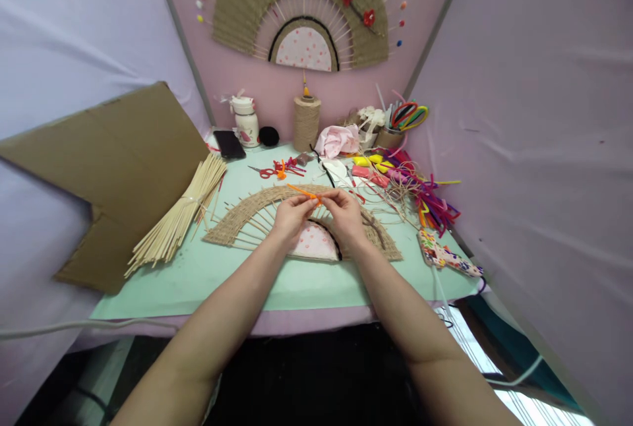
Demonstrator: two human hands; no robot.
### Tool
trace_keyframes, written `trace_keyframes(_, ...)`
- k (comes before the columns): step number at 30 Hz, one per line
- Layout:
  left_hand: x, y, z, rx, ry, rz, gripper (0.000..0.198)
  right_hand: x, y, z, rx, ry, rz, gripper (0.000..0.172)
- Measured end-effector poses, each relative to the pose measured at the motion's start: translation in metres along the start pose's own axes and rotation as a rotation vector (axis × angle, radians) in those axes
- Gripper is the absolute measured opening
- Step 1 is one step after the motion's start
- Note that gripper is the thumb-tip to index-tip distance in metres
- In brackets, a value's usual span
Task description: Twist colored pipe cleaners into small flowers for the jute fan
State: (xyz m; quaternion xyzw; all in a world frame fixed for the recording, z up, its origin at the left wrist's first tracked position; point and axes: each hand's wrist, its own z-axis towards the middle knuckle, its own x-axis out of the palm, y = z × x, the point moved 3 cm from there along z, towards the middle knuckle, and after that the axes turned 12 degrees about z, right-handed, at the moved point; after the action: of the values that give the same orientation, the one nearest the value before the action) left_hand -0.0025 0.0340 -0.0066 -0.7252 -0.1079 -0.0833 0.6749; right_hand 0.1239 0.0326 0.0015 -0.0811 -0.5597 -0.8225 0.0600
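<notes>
An orange pipe cleaner is pinched between my two hands, bent where the fingertips meet. My left hand grips it from the left, and its straight end sticks out up and to the left. Close beside it, my right hand pinches the bent part. Under both hands lies a fan of woven twine over thin sticks, with a pink dotted half-circle at its base. The hands cover the middle of the fan.
Bundled sticks and folded cardboard lie left. Red scissors, a twine spool and a white bottle are behind. Coloured pipe cleaners and a floral-patterned glue gun lie right. A larger fan hangs on the wall.
</notes>
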Motion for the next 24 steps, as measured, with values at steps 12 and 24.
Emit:
trace_keyframes(12,-0.003,0.0,0.003,0.026,0.063,0.124,0.027,-0.006,0.012,0.003,-0.207,0.198,-0.349,0.016)
trace_keyframes(24,-0.003,-0.006,0.001,-0.132,0.243,-0.033,0.026,-0.008,0.023,0.004,-0.273,0.332,-0.378,0.014)
